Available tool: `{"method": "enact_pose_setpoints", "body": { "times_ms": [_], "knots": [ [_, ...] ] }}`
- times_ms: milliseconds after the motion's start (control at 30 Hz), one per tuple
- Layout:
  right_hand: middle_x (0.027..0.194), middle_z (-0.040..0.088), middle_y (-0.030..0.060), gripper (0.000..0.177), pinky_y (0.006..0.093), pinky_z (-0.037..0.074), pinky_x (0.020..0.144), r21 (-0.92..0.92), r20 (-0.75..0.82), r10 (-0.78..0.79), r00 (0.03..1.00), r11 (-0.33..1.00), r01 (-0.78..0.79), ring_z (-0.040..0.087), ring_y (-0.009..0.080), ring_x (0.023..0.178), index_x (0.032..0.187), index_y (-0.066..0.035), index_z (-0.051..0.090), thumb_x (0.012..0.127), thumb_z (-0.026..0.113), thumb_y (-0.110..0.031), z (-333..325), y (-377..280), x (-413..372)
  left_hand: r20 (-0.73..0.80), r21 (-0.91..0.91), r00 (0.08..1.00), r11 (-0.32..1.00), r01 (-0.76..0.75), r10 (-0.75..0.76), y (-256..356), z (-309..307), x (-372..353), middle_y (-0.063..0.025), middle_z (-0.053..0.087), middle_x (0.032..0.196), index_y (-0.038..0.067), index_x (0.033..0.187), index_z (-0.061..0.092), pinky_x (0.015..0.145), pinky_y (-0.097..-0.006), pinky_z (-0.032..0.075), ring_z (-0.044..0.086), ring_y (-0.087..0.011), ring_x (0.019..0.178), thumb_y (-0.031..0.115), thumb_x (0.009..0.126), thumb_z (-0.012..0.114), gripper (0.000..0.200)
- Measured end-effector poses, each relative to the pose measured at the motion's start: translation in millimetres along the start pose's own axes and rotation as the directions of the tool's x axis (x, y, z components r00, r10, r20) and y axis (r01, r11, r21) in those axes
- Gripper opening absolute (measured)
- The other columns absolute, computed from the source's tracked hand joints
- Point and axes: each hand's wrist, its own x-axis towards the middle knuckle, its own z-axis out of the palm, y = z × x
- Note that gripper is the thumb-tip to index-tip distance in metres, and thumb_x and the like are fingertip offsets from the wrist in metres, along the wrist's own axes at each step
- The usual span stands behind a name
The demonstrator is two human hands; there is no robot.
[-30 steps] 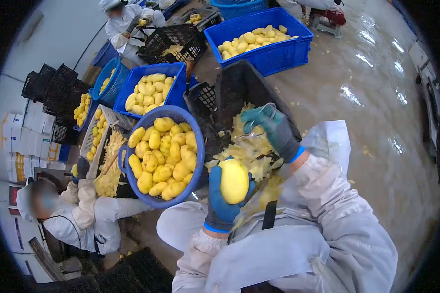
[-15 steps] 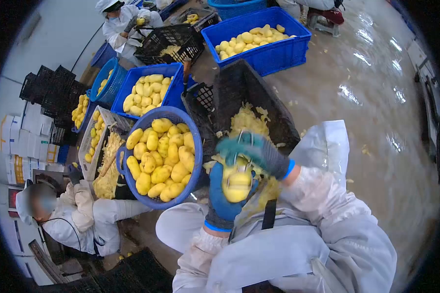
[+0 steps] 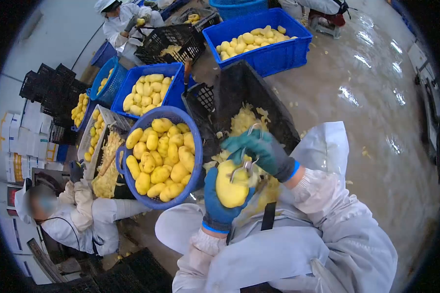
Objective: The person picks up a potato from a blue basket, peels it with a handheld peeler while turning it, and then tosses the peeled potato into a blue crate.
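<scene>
My left hand (image 3: 215, 207), in a blue glove, is wrapped round a large yellow potato (image 3: 231, 188) above my lap. Much of the potato's skin side facing me looks pale and smooth. My right hand (image 3: 261, 152), in a green and grey glove, grips a metal peeler (image 3: 247, 168) whose blade end rests at the potato's upper right side. Its handle is mostly hidden by the fingers. Just beyond both hands, a black crate (image 3: 278, 115) holds a heap of peelings (image 3: 247, 119). A round blue basket (image 3: 199, 168) full of yellow potatoes stands left of my left hand.
Blue bins (image 3: 283, 58) of potatoes stand ahead, one with a wooden-handled tool (image 3: 187, 73) by its corner. One co-worker (image 3: 78, 215) sits at left beside a white crate; another person (image 3: 127, 24) works at the far left. Wet floor (image 3: 347, 97) stretches right.
My right hand has risen slightly with the peeler, which now sits at the potato's upper right side. The potato has turned in my left hand, showing more of its pale surface.
</scene>
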Motion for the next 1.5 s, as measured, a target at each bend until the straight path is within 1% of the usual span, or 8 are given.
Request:
{"method": "enact_pose_setpoints", "body": {
  "times_ms": [167,300,400,833,1100,1200,1367,1500],
  "knots": [
    [0.097,0.068,0.0106,0.035,0.0293,0.051,0.078,0.085,-0.243,0.151,0.958,0.987,-0.134,0.064,0.0157,0.082,0.105,0.003,0.066,0.098,0.050,-0.028,-42.2,4.2,19.3,0.292,-0.758,0.917,0.519,0.394,-0.271,-8.7,-16.4,-1.3,-0.0112,0.060,0.121,0.011,0.135,0.048,0.090,-0.0491,0.052,0.061,-0.0297,0.108,0.046,0.096,0.045,0.052],
    [0.088,0.066,0.0073,0.038,0.0297,0.050,0.076,-0.365,0.061,-0.184,0.981,0.911,0.193,0.062,0.0137,0.078,0.103,0.002,0.067,0.098,0.049,-0.032,-6.6,2.3,10.9,0.057,-0.780,0.926,0.563,0.274,-0.372,-0.6,5.8,1.4,-0.0116,0.061,0.118,0.009,0.142,0.041,0.087,-0.0472,0.053,0.063,-0.0295,0.101,0.045,0.096,0.046,0.059],
    [0.095,0.067,0.0107,0.035,0.0310,0.051,0.079,0.142,-0.250,0.231,0.940,0.969,-0.200,0.063,0.0151,0.083,0.105,0.003,0.066,0.098,0.048,-0.026,-40.0,-5.3,19.9,0.230,-0.667,0.944,0.668,0.330,-0.236,-6.0,-9.6,-1.9,-0.0110,0.061,0.118,0.008,0.141,0.041,0.087,-0.0459,0.053,0.062,-0.0289,0.102,0.045,0.096,0.046,0.058],
    [0.092,0.068,0.0075,0.039,0.0280,0.050,0.076,-0.030,0.070,0.122,0.990,0.992,-0.120,0.064,0.0159,0.081,0.104,0.003,0.066,0.099,0.046,-0.030,-8.7,7.0,6.5,0.153,-0.718,0.920,0.599,0.354,-0.361,-12.6,1.0,-6.6,-0.0112,0.059,0.122,0.012,0.145,0.037,0.089,-0.0463,0.052,0.061,-0.0291,0.105,0.046,0.096,0.047,0.060],
    [0.095,0.068,0.0093,0.031,0.0288,0.051,0.074,-0.485,0.182,-0.284,0.942,0.807,0.337,0.064,0.0151,0.078,0.105,0.001,0.067,0.099,0.049,-0.024,-16.6,12.7,10.5,0.203,-0.666,0.927,0.649,0.367,-0.316,-13.5,-8.3,-7.0,-0.0148,0.058,0.122,0.013,0.147,0.032,0.083,-0.0461,0.055,0.061,-0.0300,0.105,0.046,0.095,0.049,0.063],
    [0.103,0.069,0.0103,0.027,0.0342,0.050,0.089,0.298,-0.244,0.261,0.934,0.937,-0.184,0.065,0.0187,0.094,0.105,-0.004,0.067,0.096,0.051,-0.023,-45.4,4.6,13.4,0.240,-0.651,0.926,0.660,0.376,-0.290,-6.2,-13.2,-4.2,-0.0144,0.059,0.121,0.012,0.146,0.034,0.083,-0.0464,0.055,0.062,-0.0300,0.104,0.045,0.095,0.051,0.063],
    [0.090,0.068,0.0096,0.035,0.0283,0.052,0.074,-0.283,0.068,-0.132,0.989,0.948,0.146,0.064,0.0146,0.078,0.106,0.003,0.066,0.099,0.047,-0.026,-9.7,21.7,1.1,0.175,-0.674,0.906,0.623,0.396,-0.386,-15.7,-13.0,-4.6,-0.0135,0.059,0.120,0.012,0.144,0.036,0.083,-0.0439,0.055,0.062,-0.0290,0.103,0.043,0.096,0.049,0.059],
    [0.092,0.069,0.0113,0.035,0.0280,0.051,0.076,-0.149,-0.135,0.026,0.991,0.988,-0.046,0.065,0.0170,0.081,0.107,0.003,0.066,0.099,0.047,-0.024,-36.3,12.1,11.6,0.268,-0.688,0.920,0.612,0.391,-0.287,-17.0,-17.9,-6.2,-0.0130,0.059,0.120,0.011,0.142,0.039,0.084,-0.0433,0.055,0.062,-0.0283,0.105,0.042,0.097,0.047,0.055]
  ]
}}
